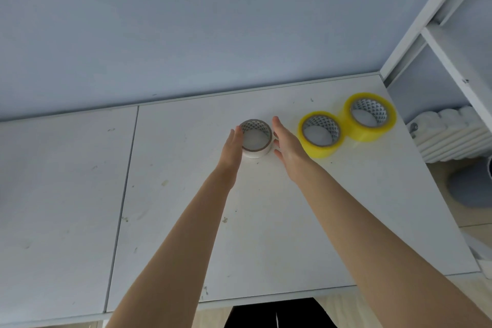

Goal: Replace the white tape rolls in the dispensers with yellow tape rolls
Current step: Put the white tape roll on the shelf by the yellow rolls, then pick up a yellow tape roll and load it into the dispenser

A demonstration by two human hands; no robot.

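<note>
A white tape roll [256, 150] lies flat near the back of the white table [266, 234]. My left hand [232, 150] rests flat against its left side, fingers straight. My right hand [287, 145] hovers just right of the roll, fingers apart, holding nothing; I cannot tell whether it touches the roll. Two yellow tape rolls lie flat to the right, touching each other: the nearer one [320, 152] right beside my right hand, the farther one [368, 133] towards the table's back right corner. No dispenser is in view.
A blue-grey wall stands right behind the table. A second white table top [61, 208] adjoins on the left. A white shelf frame [436, 42] rises at the right, with a white radiator [452, 141] and a grey pipe [471, 186] below it.
</note>
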